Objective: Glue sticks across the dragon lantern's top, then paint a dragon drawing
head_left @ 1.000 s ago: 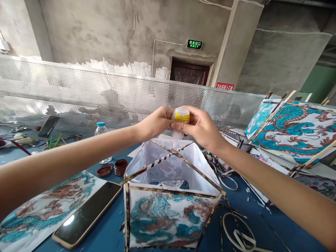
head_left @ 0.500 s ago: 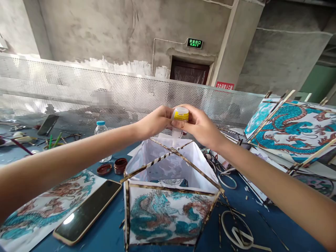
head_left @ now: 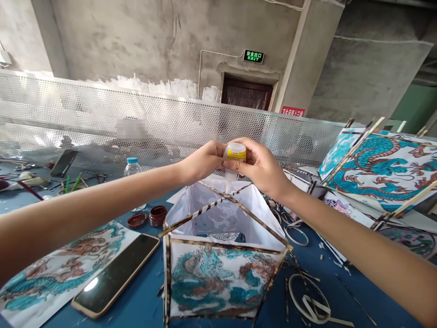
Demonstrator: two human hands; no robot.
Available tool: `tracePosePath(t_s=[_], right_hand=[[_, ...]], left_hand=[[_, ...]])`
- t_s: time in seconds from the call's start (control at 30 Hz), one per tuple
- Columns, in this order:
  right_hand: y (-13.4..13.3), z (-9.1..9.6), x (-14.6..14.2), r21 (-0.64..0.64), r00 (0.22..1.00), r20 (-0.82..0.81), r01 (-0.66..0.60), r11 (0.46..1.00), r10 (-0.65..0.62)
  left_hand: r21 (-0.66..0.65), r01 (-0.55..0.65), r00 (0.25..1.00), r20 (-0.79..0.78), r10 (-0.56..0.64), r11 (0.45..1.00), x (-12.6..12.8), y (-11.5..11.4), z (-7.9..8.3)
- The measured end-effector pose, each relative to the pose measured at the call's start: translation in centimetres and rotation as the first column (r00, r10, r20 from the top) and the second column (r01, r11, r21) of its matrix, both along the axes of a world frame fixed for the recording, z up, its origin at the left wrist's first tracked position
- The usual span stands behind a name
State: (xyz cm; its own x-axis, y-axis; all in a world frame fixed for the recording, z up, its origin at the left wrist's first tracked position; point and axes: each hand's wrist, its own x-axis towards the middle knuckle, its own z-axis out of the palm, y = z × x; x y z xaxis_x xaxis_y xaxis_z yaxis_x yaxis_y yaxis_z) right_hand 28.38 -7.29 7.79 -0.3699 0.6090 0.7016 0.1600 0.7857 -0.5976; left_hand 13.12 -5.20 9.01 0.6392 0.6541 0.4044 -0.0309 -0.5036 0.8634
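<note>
A clear glue bottle with a yellow label is upside down, its narrow nozzle pointing at the crossed sticks on a paper lantern. My right hand is closed around the bottle, thumb across its front. My left hand is closed against the bottle's left side; its fingertips are partly hidden. Below stands the lantern frame, made of dark-mottled sticks with white paper walls. A teal and brown dragon painting covers its front. The sticks cross over its open top, close under the nozzle.
A phone overlaps a dragon painting at left. Behind are an open brown paint jar, its lid and a water bottle. Rings of strip lie at right, below another painted lantern. A perforated metal screen stands behind.
The glue bottle and both hands have shifted slightly down and right, with the nozzle now nearer the stick crossing. My grip looks the same, and the view has shifted a little.
</note>
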Motion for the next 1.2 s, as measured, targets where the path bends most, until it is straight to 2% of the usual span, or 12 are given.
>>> tracePosePath(t_s=[0.3,0.5,0.57,0.7,0.77,0.83,1.0,1.2], right_hand=[[-0.4,-0.3,-0.2,0.047,0.999,-0.016,0.045,0.998,-0.044],[0.0,1.1,0.6,0.056,0.996,0.085,0.003,0.998,-0.008],[0.2,1.6,1.1,0.06,0.996,0.093,-0.011,0.998,0.005],[0.5,2.1,2.1,-0.031,0.991,0.091,-0.09,0.995,0.093],[0.6,2.0,2.3,-0.078,0.982,0.089,-0.163,0.984,0.169],[0.5,2.0,2.4,-0.096,0.97,0.102,-0.211,0.973,0.22],[-0.2,2.0,2.0,-0.119,0.949,0.207,-0.218,0.969,0.239],[-0.8,2.2,2.0,-0.131,0.957,0.135,-0.238,0.962,0.255]], left_hand=[[0.053,-0.025,0.999,0.028,0.024,0.998,0.1,0.0,-0.2],[0.104,-0.016,0.998,-0.052,0.021,0.994,-0.2,0.4,0.2],[0.121,0.03,0.994,-0.107,-0.017,0.992,-0.4,0.3,0.7],[0.026,0.255,0.954,-0.172,-0.247,0.966,-1.1,0.1,1.5],[-0.02,0.316,0.936,-0.155,-0.315,0.949,-1.1,0.2,1.5],[-0.035,0.32,0.936,-0.144,-0.322,0.947,-1.0,0.4,1.3],[-0.089,0.287,0.954,-0.066,-0.293,0.954,-0.4,0.2,0.4],[-0.155,0.304,0.944,-0.084,-0.32,0.94,-1.1,0.2,1.1]])
